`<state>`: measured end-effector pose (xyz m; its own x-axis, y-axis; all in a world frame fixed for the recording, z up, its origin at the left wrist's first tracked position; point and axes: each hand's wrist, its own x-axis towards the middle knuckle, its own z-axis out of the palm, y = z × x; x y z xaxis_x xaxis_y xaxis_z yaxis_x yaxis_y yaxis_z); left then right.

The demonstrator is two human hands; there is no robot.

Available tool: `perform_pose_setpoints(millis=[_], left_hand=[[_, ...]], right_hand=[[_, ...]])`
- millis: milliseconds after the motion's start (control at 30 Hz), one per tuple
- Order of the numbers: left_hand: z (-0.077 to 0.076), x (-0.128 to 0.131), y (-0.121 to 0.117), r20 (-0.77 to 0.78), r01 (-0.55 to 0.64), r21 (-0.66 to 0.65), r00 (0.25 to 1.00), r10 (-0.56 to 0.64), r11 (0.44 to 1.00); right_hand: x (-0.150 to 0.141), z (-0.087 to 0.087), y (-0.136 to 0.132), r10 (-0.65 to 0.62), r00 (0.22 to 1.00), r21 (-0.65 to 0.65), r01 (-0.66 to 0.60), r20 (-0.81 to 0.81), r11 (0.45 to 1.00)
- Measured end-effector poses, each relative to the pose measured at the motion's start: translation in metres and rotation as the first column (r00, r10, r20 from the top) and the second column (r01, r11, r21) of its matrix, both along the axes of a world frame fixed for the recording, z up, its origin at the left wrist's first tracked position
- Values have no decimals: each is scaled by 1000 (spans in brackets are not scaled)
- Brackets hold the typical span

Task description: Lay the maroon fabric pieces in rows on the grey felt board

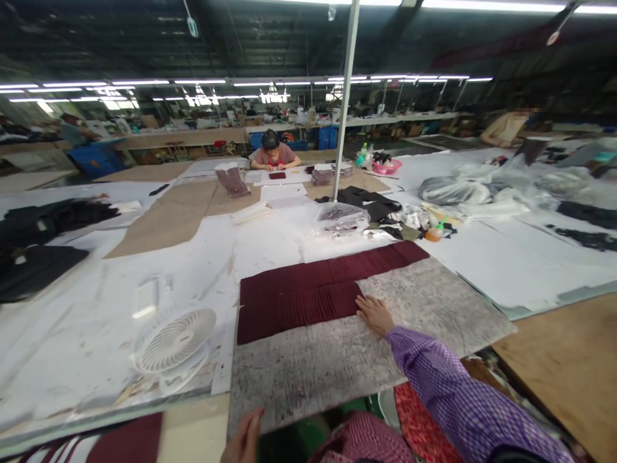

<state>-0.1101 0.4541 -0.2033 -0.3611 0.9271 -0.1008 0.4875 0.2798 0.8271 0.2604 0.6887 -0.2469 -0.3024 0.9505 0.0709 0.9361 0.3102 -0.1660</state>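
a white desk fan (172,341) sits on the paper-covered cutting table (72,341) to our left. our left hand (244,438) is open by the near edge of the grey mottled mat (299,386), well apart from our right hand (375,315), which lies flat on that mat, fingertips touching the pleated maroon fabric (299,307), gripping nothing.

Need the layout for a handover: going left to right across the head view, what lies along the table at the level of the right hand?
White desk fan → maroon pleated fabric → right hand → wooden tabletop
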Motion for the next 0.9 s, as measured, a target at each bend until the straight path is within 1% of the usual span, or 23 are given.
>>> perform_pose_setpoints(millis=[100, 233, 300, 400, 500, 600, 733, 833, 900], left_hand=[[1, 32, 60, 6, 154, 64, 988, -154, 986], [11, 98, 138, -58, 364, 148, 931, -359, 919], [12, 133, 168, -109, 446, 163, 895, -433, 880], [3, 176, 202, -189, 548, 152, 833, -520, 823], [-10, 203, 221, -280, 608, 91, 775, -566, 788], [-19, 217, 231, -379, 621, 19, 730, -569, 784], [-21, 228, 236, -501, 618, -59, 661, -559, 784], [-21, 235, 238, -565, 635, -106, 595, -572, 765], [-22, 237, 238, -591, 640, -131, 563, -578, 757]], right_hand=[[-5, -7, -9, 0, 1000, 39, 0, 14, 999], [-2, -9, -7, 15, 1000, 46, -15, 7, 999], [3, -7, 0, 32, 999, 25, -32, -9, 999], [15, -4, 13, 47, 997, -22, -49, -63, 999], [30, -2, 21, 16, 988, -40, -22, -151, 999], [41, -1, 22, -55, 973, -29, 49, -226, 998], [44, 1, 17, -88, 959, -36, 82, -269, 996], [42, 6, 16, -87, 961, -50, 76, -261, 996], [42, 10, 17, -80, 967, -62, 67, -243, 996]])
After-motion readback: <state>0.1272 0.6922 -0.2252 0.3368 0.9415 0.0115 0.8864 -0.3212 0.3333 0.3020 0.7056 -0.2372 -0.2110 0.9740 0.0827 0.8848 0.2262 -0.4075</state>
